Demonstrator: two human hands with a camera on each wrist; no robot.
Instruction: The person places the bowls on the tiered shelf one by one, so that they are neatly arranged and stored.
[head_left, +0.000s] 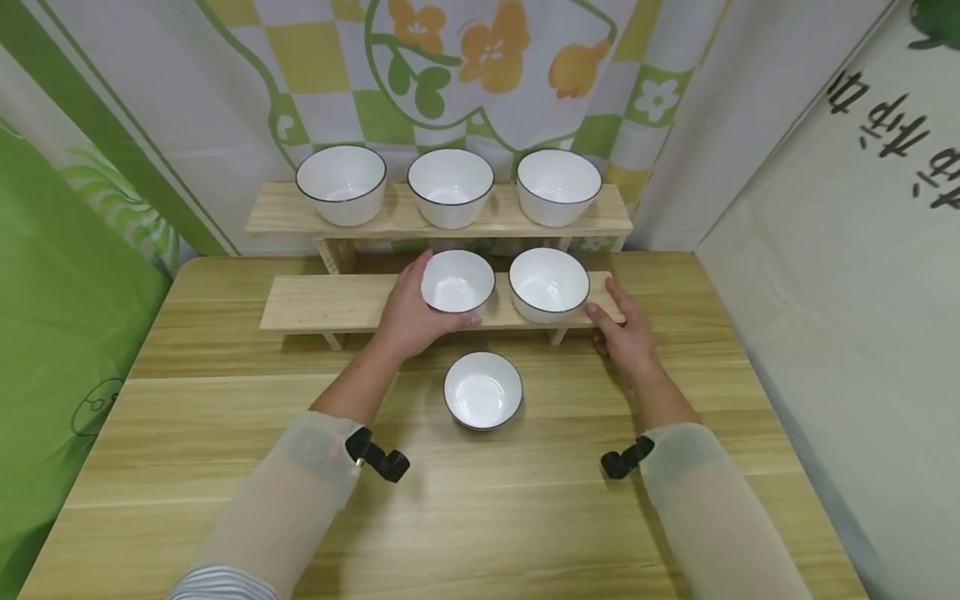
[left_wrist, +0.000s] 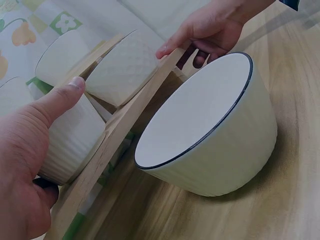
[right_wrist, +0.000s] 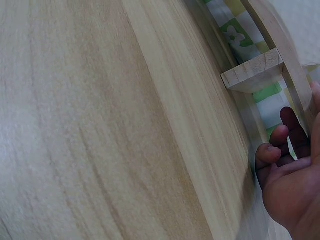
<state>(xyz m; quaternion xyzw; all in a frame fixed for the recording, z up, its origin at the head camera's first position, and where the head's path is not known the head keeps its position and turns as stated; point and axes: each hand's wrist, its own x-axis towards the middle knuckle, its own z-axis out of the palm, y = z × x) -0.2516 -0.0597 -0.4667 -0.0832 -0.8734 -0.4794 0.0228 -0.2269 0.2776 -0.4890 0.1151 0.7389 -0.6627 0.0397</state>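
My left hand [head_left: 411,318] grips a white dark-rimmed bowl [head_left: 459,285] on the lower board of a wooden two-tier shelf [head_left: 322,302]. Its thumb lies along the bowl's near side, and the fingers go round the left side, partly hidden. Just right of it, a second white bowl [head_left: 550,285] stands on the same board. At the board's right end, my right hand [head_left: 632,340] holds the wood between thumb and index finger; the other fingers [right_wrist: 280,135] curl loosely below. Another bowl [head_left: 483,392] stands upright on the table, in front of the shelf.
Three matching bowls stand in a row on the upper board [head_left: 262,208], among them the left one [head_left: 341,183]. A patterned curtain [head_left: 315,58] hangs behind the wood-grain table [head_left: 225,467]. Green cloth [head_left: 60,275] borders the left, a pale printed cloth [head_left: 840,250] the right.
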